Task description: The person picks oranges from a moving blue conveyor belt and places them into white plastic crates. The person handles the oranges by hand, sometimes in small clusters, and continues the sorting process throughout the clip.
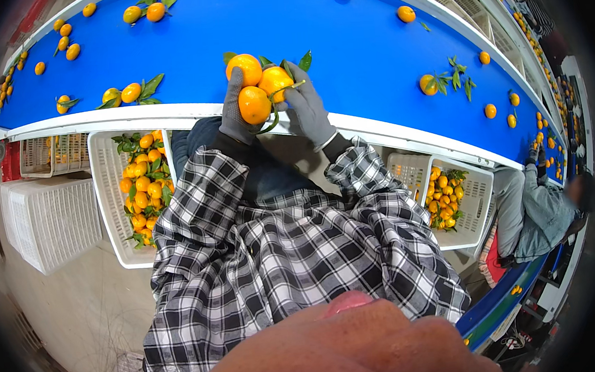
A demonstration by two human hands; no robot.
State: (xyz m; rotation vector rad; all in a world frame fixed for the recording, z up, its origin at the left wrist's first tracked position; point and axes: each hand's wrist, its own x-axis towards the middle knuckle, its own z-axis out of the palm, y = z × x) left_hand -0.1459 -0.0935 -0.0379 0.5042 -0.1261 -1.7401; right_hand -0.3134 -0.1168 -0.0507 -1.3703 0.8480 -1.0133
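Observation:
Three orange mandarins (255, 104) with green leaves and a stem are bunched between my two gloved hands, above the near edge of a blue conveyor belt (274, 25). My left hand (235, 109), in a grey glove, grips the cluster from the left, its thumb against the fruit. From the right, my right hand (308, 106), also gloved, holds the cluster by the fruit and leaves; some of its fingers are hidden behind. A long green leaf (306, 61) sticks out above the right hand.
Loose mandarins (156, 12) lie scattered on the belt. A white plastic crate (115, 200) of leafy mandarins stands at my left, another crate (473, 193) at my right. Stacked white crates (54, 221) stand farther left. A co-worker (541, 214) sits by the belt at the right.

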